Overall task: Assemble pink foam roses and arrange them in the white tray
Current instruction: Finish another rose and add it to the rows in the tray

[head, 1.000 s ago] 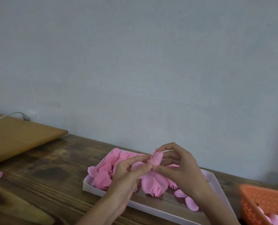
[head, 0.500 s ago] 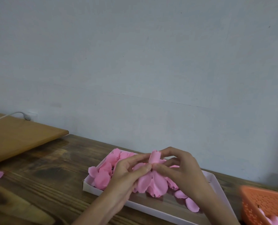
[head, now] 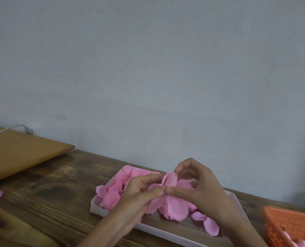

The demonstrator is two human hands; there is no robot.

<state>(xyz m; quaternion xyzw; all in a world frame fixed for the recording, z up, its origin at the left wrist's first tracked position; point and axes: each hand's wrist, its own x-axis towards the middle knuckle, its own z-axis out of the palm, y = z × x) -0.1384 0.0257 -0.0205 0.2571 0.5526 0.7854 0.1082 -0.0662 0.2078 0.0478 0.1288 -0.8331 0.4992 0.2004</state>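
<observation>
Half-built pink foam rose held up between both hands, just above the white tray. It has a rolled bud on top and wider petals hanging below the fingertips. Fingers of the left hand are curled, thumb and forefinger pinching the rose at its base. Thumb of the right hand pinches the same spot, the two thumb tips touching. Its other fingers arch, curled, over the bud.

Loose petals are piled in the tray beyond the left hand, with a few more under the right wrist. Orange basket with more pink pieces sits outboard of the right hand, on the bench.

Step looks like wrapping petals round the bud, mid-assembly. The next move probably needs one hand to hold the pinch while the other fetches a fresh petal and wraps it on. Foam is soft, so a slack pinch could let the layers spring open.
</observation>
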